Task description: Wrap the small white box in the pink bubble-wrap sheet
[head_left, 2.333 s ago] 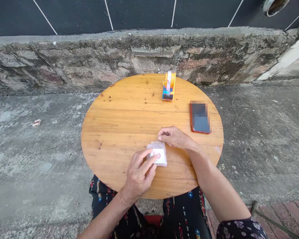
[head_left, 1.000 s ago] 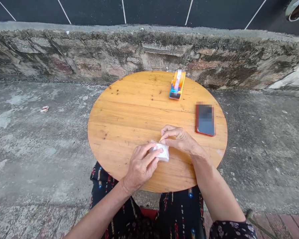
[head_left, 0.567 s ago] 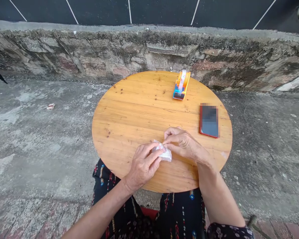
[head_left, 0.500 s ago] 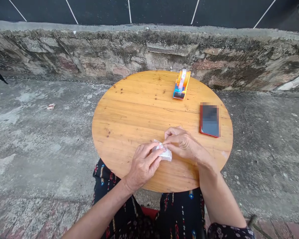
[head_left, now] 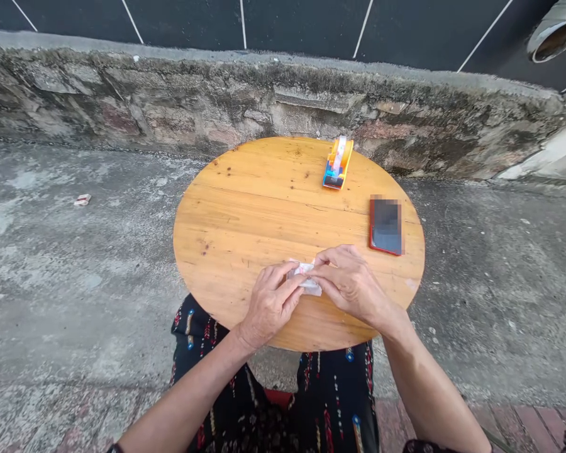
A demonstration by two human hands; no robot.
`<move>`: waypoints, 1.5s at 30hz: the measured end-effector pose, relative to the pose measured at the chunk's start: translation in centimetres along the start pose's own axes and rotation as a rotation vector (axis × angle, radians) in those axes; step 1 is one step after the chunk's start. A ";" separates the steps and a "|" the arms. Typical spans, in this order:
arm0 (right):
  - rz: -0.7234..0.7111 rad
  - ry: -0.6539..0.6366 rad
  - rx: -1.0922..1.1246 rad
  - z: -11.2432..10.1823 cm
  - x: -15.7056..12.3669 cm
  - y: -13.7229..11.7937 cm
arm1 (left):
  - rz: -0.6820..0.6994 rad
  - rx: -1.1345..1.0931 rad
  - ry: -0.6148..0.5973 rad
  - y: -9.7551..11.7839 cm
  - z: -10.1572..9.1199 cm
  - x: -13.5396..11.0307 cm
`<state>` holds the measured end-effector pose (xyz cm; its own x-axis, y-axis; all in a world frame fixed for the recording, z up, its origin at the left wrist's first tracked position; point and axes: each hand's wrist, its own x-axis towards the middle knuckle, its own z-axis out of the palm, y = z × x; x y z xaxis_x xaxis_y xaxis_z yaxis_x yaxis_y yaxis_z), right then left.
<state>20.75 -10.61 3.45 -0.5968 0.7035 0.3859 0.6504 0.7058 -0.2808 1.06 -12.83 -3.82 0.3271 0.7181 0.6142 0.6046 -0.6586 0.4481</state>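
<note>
A small white packet with pink marks (head_left: 313, 287) lies near the front of the round wooden table (head_left: 245, 220). My left hand (head_left: 272, 301) is closed on its left side, fingers pressing across the top. From the right, my right hand (head_left: 346, 280) pinches at the packet's upper edge, thumb and forefinger together; what exactly lies between those fingertips is too small to make out. Beyond the hands, a yellow and blue tape dispenser (head_left: 337, 167) holding a roll of tape stands at the far side of the table.
A phone in a red case (head_left: 385, 226) lies at the table's right. Behind the table runs a low stone wall (head_left: 170, 107) under dark tiles, with a pipe opening (head_left: 555, 41) at upper right. A small crumpled piece of litter (head_left: 82, 199) is on the concrete floor.
The view has shifted slightly, showing more of the pipe at right. My left hand stays on the packet; my right hand has turned a little and its fingers sit lower over the packet's edge.
</note>
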 end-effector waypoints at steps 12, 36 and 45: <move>0.315 0.225 0.263 1.7 -3.3 0.0 | 0.014 -0.008 0.024 0.0 0.1 -0.2; 0.451 0.163 0.392 5.6 -4.8 -0.2 | 0.021 0.033 0.041 0.0 0.4 -0.5; 0.468 0.261 0.371 7.0 -5.1 0.3 | -0.136 -0.154 0.084 -0.1 0.5 -0.8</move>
<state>20.70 -13.38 -4.73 -0.1256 0.9334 0.3362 0.5805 0.3440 -0.7381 1.07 -13.18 -4.65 0.1848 0.7858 0.5903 0.5192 -0.5880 0.6202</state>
